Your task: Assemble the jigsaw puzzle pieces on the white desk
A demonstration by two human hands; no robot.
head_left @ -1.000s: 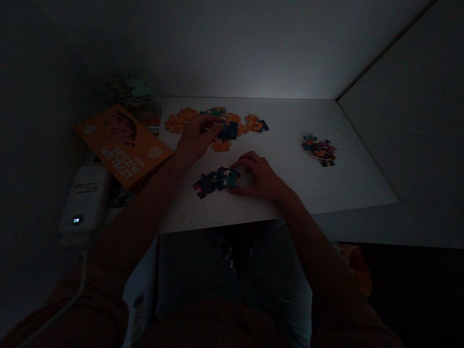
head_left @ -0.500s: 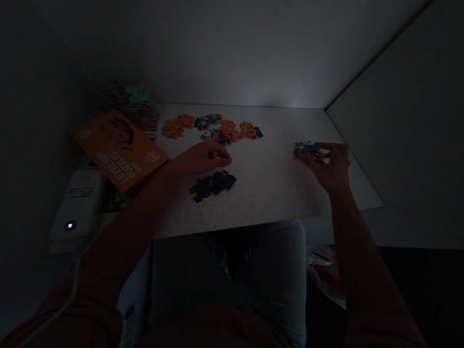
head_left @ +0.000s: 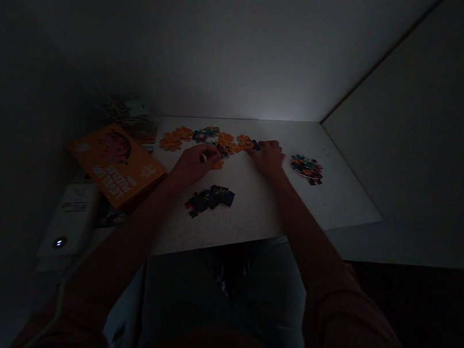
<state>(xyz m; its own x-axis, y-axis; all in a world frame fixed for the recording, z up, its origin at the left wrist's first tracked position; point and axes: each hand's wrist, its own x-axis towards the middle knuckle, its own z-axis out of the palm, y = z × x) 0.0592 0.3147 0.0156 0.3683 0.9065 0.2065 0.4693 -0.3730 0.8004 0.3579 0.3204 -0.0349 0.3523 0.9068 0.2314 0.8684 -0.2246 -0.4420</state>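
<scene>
The scene is very dark. On a white table lies a row of loose orange and dark puzzle pieces near the back edge. My left hand rests by the row's middle with fingers curled over a piece there. My right hand lies on the right end of the row, fingers bent onto the pieces. A small joined cluster of dark pieces sits in front of my left hand, untouched. Another colourful cluster lies to the right of my right hand.
An orange puzzle box lies at the table's left edge, with a white device showing a small light in front of it. Walls close in behind and to the right. My lap is below the table's front edge.
My right hand went from the dark cluster out to the right-hand cluster, then came back left to the end of the loose row. My left hand stayed near the row.
</scene>
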